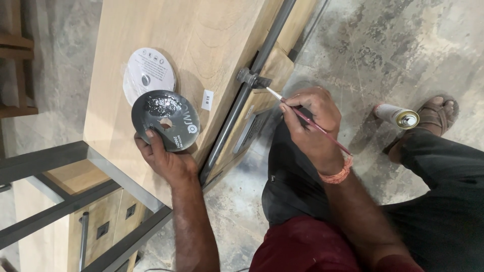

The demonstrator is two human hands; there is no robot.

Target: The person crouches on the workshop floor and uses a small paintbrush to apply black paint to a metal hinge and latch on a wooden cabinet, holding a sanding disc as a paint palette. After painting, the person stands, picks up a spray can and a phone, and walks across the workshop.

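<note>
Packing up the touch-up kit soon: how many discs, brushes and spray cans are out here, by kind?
Discs: 2, dark disc under the left hand, white disc
Brushes: 1, thin brush in the right hand
Spray cans: 1, spray can
Total: 4

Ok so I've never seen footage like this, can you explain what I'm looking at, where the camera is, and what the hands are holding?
There is one picture, taken by a camera worn on a person's head, looking down at their own two bare hands. No machine is involved. The left hand steadies a dark round disc on a pale wooden board; a shiny blob of dark paint sits on the disc. A white round disc lies just beyond it. The right hand holds a thin paintbrush, its tip against a grey metal bracket on a grey metal bar along the board's edge. On the concrete floor, a spray can lies by the person's sandalled foot.
</note>
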